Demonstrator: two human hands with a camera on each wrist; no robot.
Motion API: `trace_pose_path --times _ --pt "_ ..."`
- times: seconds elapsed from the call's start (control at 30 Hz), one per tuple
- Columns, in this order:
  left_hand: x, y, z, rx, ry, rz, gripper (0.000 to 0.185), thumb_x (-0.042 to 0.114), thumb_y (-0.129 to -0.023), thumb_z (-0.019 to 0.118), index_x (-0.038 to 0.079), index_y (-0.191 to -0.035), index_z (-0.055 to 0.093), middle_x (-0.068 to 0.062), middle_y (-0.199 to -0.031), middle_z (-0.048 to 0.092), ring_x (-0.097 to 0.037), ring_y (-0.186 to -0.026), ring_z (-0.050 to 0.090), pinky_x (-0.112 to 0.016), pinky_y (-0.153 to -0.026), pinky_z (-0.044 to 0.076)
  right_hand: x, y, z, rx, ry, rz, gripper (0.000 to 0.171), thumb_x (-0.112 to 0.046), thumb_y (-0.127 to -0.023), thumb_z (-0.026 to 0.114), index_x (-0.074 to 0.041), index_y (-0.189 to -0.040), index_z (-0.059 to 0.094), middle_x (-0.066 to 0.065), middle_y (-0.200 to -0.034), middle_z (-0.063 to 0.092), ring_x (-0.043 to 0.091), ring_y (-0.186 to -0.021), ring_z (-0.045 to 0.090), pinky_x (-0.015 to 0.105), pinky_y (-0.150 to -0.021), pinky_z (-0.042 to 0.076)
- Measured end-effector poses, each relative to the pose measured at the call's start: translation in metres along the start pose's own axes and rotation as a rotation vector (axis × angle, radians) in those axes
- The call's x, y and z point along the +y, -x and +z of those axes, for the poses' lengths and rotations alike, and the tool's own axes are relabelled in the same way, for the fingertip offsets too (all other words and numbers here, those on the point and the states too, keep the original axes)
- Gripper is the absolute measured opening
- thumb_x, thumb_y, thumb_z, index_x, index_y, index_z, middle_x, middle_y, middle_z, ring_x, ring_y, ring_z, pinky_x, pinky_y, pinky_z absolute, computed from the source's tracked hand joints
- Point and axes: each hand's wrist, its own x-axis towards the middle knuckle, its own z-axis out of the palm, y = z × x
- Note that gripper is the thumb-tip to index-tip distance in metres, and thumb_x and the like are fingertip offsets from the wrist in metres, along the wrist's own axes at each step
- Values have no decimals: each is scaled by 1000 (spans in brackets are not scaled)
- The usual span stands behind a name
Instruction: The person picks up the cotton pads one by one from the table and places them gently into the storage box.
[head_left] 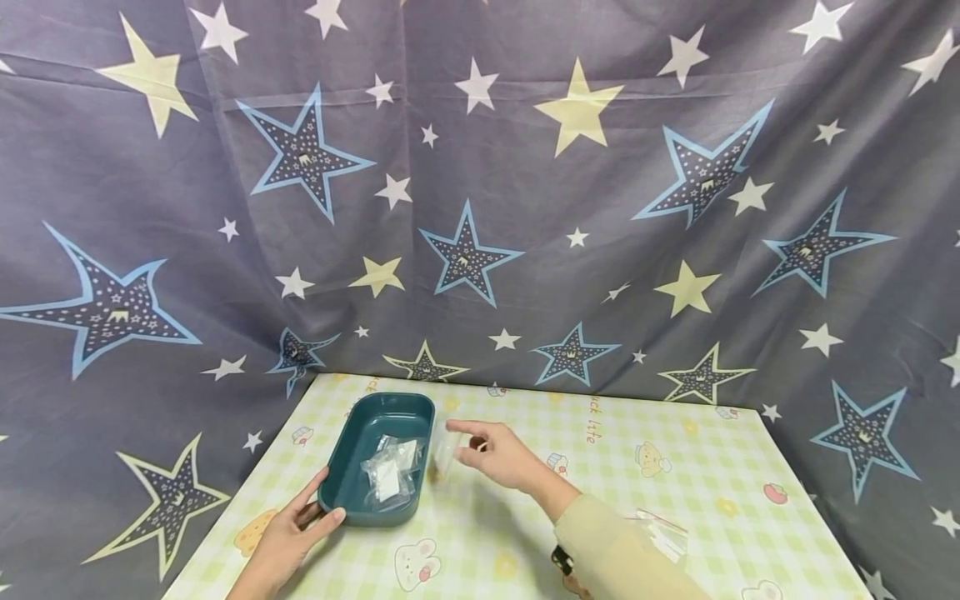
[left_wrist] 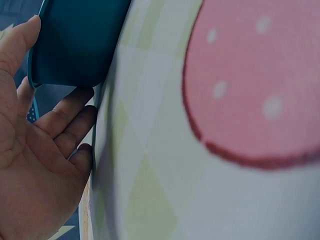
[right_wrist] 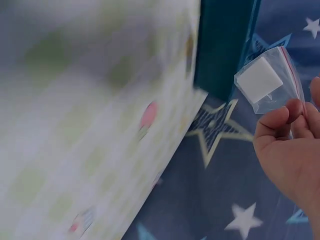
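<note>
A teal rectangular box with rounded corners rests at the table's left side. My left hand grips its near-left corner, thumb at the rim and fingertips against the outer wall; the left wrist view has the same hold. Inside the box lie several clear bags with white square pieces. My right hand is just right of the box and pinches a small clear zip bag by its red-striped edge. A flat white square shows through that bag. In the head view the bag is blurred beside the box's right wall.
More clear bags with white contents lie on the table at the right, partly behind the right sleeve. A green-checked cloth covers the table. Along the back edge hangs a grey curtain with stars.
</note>
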Motion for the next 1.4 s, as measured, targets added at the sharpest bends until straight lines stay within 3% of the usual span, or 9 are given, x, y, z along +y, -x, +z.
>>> trace_pose_path --times 0.2,0.33,0.57,0.63,0.77,0.87,1.0,1.13,1.4 --pt "-1 0 0 2 -1 7 94 54 -98 74 34 -173 22 -32 -176 17 -52 -154 37 -53 -112 56 -19 -15 34 -53 -10 -51 48 -16 -102 71 -16 -150 65 3 -97 69 3 -82 55 17 -64 47" --pt "-2 0 0 7 -1 12 94 55 -98 75 33 -173 22 -32 -175 18 -51 -154 38 -53 -112 56 -26 -21 55 -115 19 -80 48 -17 -103 70 -17 -150 65 1 -115 75 -1 -81 54 15 -66 46" --pt "-3 2 2 14 20 25 92 54 -98 75 34 -173 23 -32 -172 27 -51 -153 39 -52 -111 57 -24 -29 86 -214 77 -122 48 -17 -104 69 -17 -151 64 0 -100 76 -4 -69 49 14 -60 46" --pt "-3 2 2 17 22 30 92 53 -99 75 34 -173 24 -32 -171 30 -50 -153 40 -52 -110 58 -26 -30 90 -228 98 -120 48 -18 -104 68 -19 -152 64 -1 -104 77 -5 -72 50 14 -62 47" --pt "-4 2 2 27 21 47 91 51 -99 75 33 -172 25 -32 -169 33 -51 -153 41 -51 -110 59 -30 -32 93 -227 193 -132 48 -21 -105 67 -20 -153 63 -3 -127 76 -1 -82 58 15 -70 52" --pt "-4 2 2 26 20 52 90 51 -99 75 33 -172 26 -32 -171 30 -51 -153 41 -51 -109 59 -29 -31 92 -185 326 -115 49 -25 -105 66 -21 -154 61 0 -154 64 12 -117 68 27 -99 58" --pt "-3 2 1 17 22 36 91 53 -99 75 34 -172 24 -31 -172 27 -50 -153 40 -50 -109 59 -20 -26 88 -113 487 -59 48 -32 -105 66 -23 -152 63 7 -171 45 29 -158 43 48 -129 39" --pt "-4 2 0 21 19 30 92 52 -98 76 34 -172 24 -30 -171 30 -49 -153 41 -48 -109 59 -7 -20 83 -73 521 -29 46 -39 -105 66 -23 -148 67 8 -170 45 29 -160 41 51 -131 37" --pt "-5 0 0 21 12 47 92 51 -98 76 32 -172 25 -30 -173 26 -49 -153 42 -44 -106 61 14 -3 66 -50 444 -6 49 -43 -105 68 -19 -147 67 10 -169 46 39 -154 47 55 -125 44"
